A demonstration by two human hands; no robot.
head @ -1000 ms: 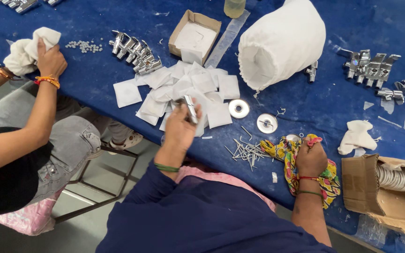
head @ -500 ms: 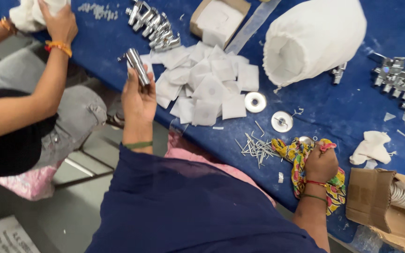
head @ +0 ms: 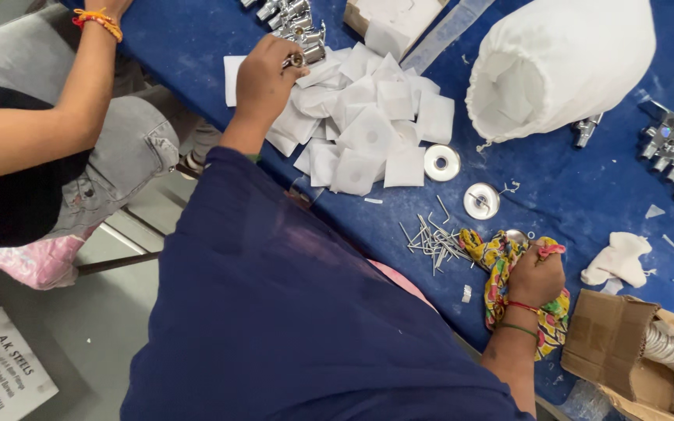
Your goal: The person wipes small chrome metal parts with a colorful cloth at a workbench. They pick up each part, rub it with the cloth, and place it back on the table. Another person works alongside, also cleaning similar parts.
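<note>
The left hand (head: 263, 78), fingers clamped on a chrome fitting (head: 299, 58), sets it by the row of fittings (head: 294, 19), a careful release seemingly due next, while the right hand (head: 538, 273) grips a colourful cloth (head: 501, 261) on the blue desk (head: 587, 195).

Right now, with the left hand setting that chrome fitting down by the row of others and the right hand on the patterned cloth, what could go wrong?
The left hand holds a chrome fitting close to the row of fittings; a nudge might topple some. Its forearm hangs over the white pouches and could scatter them. The right hand grips the patterned cloth beside loose pins; dragging it may sweep them off the table edge.
</note>
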